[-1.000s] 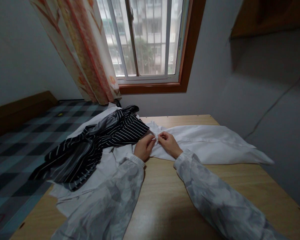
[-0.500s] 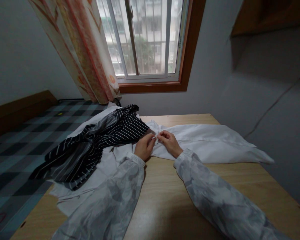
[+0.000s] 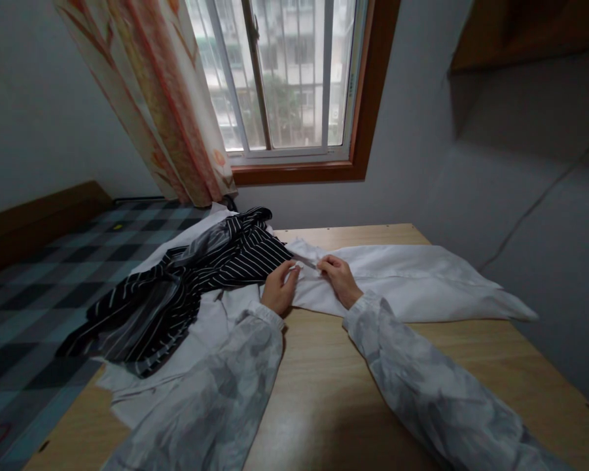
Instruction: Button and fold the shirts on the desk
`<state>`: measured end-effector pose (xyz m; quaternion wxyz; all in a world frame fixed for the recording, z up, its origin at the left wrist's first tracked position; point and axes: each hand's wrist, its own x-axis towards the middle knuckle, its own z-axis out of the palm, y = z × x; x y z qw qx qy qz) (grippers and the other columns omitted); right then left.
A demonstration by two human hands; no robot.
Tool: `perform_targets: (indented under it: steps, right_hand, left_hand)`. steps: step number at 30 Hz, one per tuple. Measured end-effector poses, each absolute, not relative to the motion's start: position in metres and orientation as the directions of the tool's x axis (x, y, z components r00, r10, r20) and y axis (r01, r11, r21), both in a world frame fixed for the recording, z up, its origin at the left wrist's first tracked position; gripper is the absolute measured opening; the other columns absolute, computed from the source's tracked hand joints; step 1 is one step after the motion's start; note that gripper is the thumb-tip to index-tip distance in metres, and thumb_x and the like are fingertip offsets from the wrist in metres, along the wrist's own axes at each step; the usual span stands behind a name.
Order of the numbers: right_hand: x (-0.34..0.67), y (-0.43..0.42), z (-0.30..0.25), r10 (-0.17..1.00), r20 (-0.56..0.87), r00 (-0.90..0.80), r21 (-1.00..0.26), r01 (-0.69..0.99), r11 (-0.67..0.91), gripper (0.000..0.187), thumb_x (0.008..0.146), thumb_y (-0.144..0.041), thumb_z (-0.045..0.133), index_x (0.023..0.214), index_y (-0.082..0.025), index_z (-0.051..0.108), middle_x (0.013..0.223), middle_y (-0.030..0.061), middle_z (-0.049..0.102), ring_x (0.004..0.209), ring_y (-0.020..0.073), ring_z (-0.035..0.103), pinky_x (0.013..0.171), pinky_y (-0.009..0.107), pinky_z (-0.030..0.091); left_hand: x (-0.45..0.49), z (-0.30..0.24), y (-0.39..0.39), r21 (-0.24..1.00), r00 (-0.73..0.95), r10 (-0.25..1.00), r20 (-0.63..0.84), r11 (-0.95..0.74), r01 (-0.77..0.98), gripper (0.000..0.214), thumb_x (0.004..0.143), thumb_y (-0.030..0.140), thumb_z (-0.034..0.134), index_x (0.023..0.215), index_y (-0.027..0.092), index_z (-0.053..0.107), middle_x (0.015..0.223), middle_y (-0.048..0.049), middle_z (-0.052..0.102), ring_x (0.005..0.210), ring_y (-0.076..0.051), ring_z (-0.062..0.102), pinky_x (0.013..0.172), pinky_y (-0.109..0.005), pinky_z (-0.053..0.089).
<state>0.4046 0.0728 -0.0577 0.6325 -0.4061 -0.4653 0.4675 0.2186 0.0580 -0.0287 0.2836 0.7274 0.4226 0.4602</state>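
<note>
A white garment (image 3: 412,278) lies stretched across the table, with one long part reaching to the right. My left hand (image 3: 279,288) pinches a small bit of its white cloth between thumb and fingertips. Across from it, my right hand (image 3: 341,278) is closed in a pinch at the same garment, a short gap away. A thin greyish line runs between the two sets of fingertips; whether it is a fold, an edge or a strip I cannot tell. A black garment with white stripes (image 3: 255,255) lies crumpled over the left part, close to my left hand.
The wooden table (image 3: 319,386) stands against the wall below a window (image 3: 294,85). On the left is a bed with a checked sheet (image 3: 10,307), and a patterned curtain (image 3: 161,98) hangs behind it. A cable (image 3: 535,206) runs down the right wall.
My hands were almost touching at the fingertips and have drawn apart, the left one to the left and the right one slightly right. A grey line now shows between them.
</note>
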Motion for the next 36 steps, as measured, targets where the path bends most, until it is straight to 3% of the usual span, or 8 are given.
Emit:
perform_targets:
  steps: [7,11,16,19,23,28,32,36]
  right_hand:
    - [0.398,0.075,-0.059,0.960,0.254,0.119,-0.939,-0.208,0.275,0.042,0.082,-0.062,0.080,0.093,-0.023,0.068,0.076,0.0016,0.073,0.064,0.0175,0.065,0.065,0.031,0.053]
    - [0.420,0.071,-0.049,0.902,0.430,0.049,-0.902,-0.020,0.431,0.031,0.096,-0.048,0.068,0.117,-0.025,0.068,0.114,0.0077,0.079,0.102,0.0229,0.074,0.092,0.039,0.057]
    - [0.468,0.048,-0.046,0.778,0.569,-0.265,-0.515,0.623,0.588,0.019,0.093,-0.025,0.071,0.112,-0.024,0.072,0.112,0.0093,0.076,0.106,0.0270,0.068,0.100,0.044,0.052]
    - [0.483,0.040,-0.048,0.761,0.538,-0.362,-0.335,0.736,0.588,0.008,0.096,-0.024,0.073,0.104,-0.024,0.074,0.106,0.0086,0.076,0.103,0.0276,0.066,0.095,0.042,0.051]
    - [0.483,0.040,-0.049,0.764,0.542,-0.350,-0.258,0.796,0.547,0.005,0.100,-0.028,0.071,0.102,-0.024,0.075,0.100,0.0075,0.075,0.097,0.0270,0.064,0.088,0.041,0.050]
    - [0.472,0.038,-0.045,0.739,0.596,-0.314,-0.293,0.772,0.564,0.010,0.104,-0.023,0.065,0.097,-0.024,0.073,0.097,0.0071,0.072,0.095,0.0259,0.061,0.087,0.040,0.048]
    - [0.465,0.031,-0.040,0.702,0.682,-0.205,-0.334,0.766,0.549,0.009,0.102,-0.022,0.065,0.095,-0.022,0.070,0.098,0.0096,0.067,0.099,0.0284,0.058,0.092,0.044,0.047]
    - [0.458,0.030,-0.041,0.713,0.686,-0.145,-0.434,0.706,0.560,0.010,0.101,-0.024,0.067,0.091,-0.023,0.067,0.091,0.0076,0.064,0.093,0.0272,0.057,0.086,0.042,0.048]
  left_hand:
    - [0.216,-0.033,0.061,0.759,0.230,0.877,0.421,-0.480,0.440,0.030,0.104,0.042,0.048,0.090,0.020,0.064,0.084,-0.0002,0.067,0.080,-0.018,0.061,0.077,-0.027,0.046]
    - [0.215,-0.038,0.065,0.721,0.131,0.898,0.419,-0.417,0.553,0.024,0.101,0.037,0.049,0.089,0.022,0.064,0.078,0.0000,0.067,0.074,-0.018,0.060,0.073,-0.028,0.042]
    - [0.217,-0.033,0.061,0.672,0.047,0.932,0.360,-0.294,0.679,0.019,0.099,0.034,0.052,0.093,0.024,0.067,0.078,-0.0011,0.070,0.071,-0.020,0.062,0.070,-0.029,0.039]
    - [0.220,-0.029,0.057,0.623,0.035,0.938,0.345,-0.257,0.739,0.016,0.098,0.033,0.055,0.093,0.025,0.067,0.073,-0.0008,0.068,0.068,-0.020,0.062,0.067,-0.029,0.035]
    - [0.223,-0.028,0.054,0.568,0.058,0.925,0.376,-0.279,0.774,0.014,0.098,0.032,0.057,0.093,0.025,0.068,0.073,-0.0009,0.069,0.069,-0.021,0.064,0.066,-0.030,0.034]
    - [0.221,-0.028,0.056,0.530,0.082,0.884,0.461,-0.349,0.773,0.011,0.097,0.029,0.058,0.095,0.024,0.067,0.080,-0.0023,0.070,0.075,-0.022,0.066,0.071,-0.032,0.042]
    - [0.222,-0.024,0.049,0.345,0.125,0.688,0.715,-0.502,0.793,0.011,0.092,0.025,0.065,0.102,0.020,0.068,0.105,-0.0118,0.070,0.101,-0.029,0.064,0.090,-0.041,0.047]
    - [0.235,-0.027,0.032,0.243,0.388,0.627,0.675,-0.686,0.686,0.012,0.098,0.033,0.065,0.097,0.022,0.068,0.087,-0.0063,0.068,0.086,-0.024,0.064,0.082,-0.038,0.047]
